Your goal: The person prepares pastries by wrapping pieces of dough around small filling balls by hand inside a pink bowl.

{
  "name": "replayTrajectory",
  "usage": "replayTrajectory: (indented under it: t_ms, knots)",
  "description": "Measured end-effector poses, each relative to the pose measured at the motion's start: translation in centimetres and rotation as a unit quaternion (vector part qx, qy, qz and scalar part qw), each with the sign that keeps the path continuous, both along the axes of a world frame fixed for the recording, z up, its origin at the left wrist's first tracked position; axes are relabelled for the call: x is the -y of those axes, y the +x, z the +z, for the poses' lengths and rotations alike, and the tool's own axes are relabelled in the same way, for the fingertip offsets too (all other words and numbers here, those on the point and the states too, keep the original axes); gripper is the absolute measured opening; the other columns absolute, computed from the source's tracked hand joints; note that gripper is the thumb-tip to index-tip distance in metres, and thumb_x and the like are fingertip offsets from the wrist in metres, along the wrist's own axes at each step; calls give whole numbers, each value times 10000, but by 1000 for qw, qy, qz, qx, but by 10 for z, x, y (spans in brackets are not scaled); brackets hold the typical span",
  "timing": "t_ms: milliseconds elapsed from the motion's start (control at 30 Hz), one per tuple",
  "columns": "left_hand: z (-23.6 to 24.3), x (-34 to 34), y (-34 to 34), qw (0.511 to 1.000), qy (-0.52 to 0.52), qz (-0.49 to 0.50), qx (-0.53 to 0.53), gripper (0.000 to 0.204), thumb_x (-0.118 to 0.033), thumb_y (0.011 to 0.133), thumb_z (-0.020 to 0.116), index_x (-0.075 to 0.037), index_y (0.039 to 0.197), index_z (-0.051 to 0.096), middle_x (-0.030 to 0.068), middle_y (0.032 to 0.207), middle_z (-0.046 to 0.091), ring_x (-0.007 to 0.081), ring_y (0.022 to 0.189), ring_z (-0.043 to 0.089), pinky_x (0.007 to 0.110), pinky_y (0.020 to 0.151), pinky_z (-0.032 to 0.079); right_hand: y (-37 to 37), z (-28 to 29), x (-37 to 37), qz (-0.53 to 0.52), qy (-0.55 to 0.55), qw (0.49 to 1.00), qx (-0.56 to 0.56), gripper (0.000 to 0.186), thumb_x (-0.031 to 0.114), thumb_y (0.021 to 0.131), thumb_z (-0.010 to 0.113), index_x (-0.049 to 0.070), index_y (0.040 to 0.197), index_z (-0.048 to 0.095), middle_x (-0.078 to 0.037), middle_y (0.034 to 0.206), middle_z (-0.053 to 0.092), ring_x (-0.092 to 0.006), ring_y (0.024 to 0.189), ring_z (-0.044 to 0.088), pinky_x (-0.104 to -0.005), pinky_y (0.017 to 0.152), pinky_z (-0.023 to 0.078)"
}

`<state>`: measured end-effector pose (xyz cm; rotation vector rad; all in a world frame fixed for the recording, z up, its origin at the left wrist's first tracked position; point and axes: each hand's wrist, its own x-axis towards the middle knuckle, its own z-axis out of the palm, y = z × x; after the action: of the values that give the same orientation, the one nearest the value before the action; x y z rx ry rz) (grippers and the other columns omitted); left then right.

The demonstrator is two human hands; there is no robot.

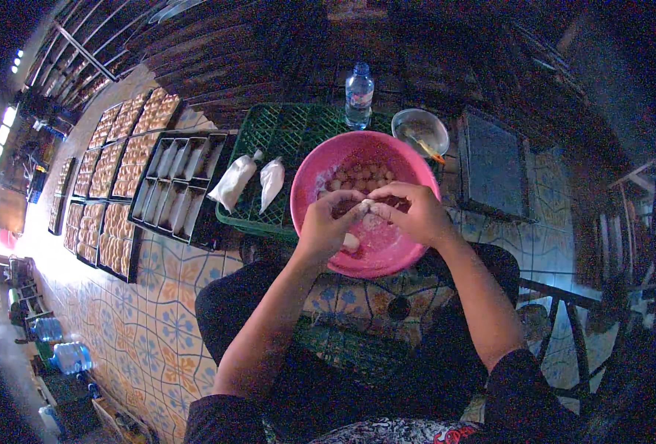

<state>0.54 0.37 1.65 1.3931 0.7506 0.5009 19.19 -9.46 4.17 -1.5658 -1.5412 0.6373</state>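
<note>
Pinching a small pale lump between the fingertips, I have the left hand and right hand meeting over the pink bowl. Each grip is narrow, thumb and fingers closing on the lump from its own side. Below them, many small round balls crowd the far part of the bowl, and a larger white piece lies toward its near left side. Two white-filled bags rest on the green crate, left of the bowl. Beyond the bowl I see a clear bottle standing upright, and just right of that a small bowl with an orange-ended utensil. Farther left, trays of browned buns lie on the tiled floor, beside a divided tin.
</note>
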Motion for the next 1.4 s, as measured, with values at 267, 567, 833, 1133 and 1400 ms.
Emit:
replayTrajectory:
  t_ms: [267, 567, 833, 1133, 1400]
  knots:
    - [-15, 1, 2, 981, -180, 52, 57, 254, -164, 959, 696, -32, 1169, 642, 62, 1032, 672, 115, 812, 644, 240, 513, 574, -5, -4, -1, -26, -94, 978, -184, 209, 214, 941, 716, 36, 1048, 741, -61, 953, 743, -136, 845, 699, -305, 766, 564]
    - [-16, -1, 5, 997, 60, 15, 54, 289, -179, 959, 703, -36, 1172, 568, 66, 1037, 661, 128, 927, 632, 269, 683, 556, -1, -15, -3, -32, -70, 981, -180, 231, 226, 888, 778, 54, 1039, 750, -44, 924, 741, -164, 946, 693, -339, 889, 542]
    - [-18, -4, 0, 958, -276, -7, 78, 286, -261, 985, 674, -62, 1191, 665, 8, 984, 702, 87, 765, 655, 250, 587, 552, 4, 0, 1, 14, -89, 990, -112, 290, 189, 880, 769, 62, 1137, 726, -64, 1060, 744, -161, 988, 688, -330, 911, 528]
    - [-22, 4, 5, 957, -282, 14, 70, 216, -275, 998, 660, -99, 1124, 658, -9, 949, 660, 64, 693, 581, 214, 504, 413, -1, -6, 1, -8, -27, 999, -20, 253, 158, 882, 745, 48, 1108, 720, -95, 1024, 745, -205, 973, 701, -347, 883, 531]
    - [-31, 3, 7, 992, -123, 18, 5, 271, -210, 957, 719, -56, 1161, 632, 33, 929, 693, 95, 749, 639, 220, 587, 499, 0, -10, 1, -3, -100, 995, -20, 231, 143, 886, 738, 34, 1088, 715, -83, 998, 739, -180, 948, 690, -334, 852, 525]
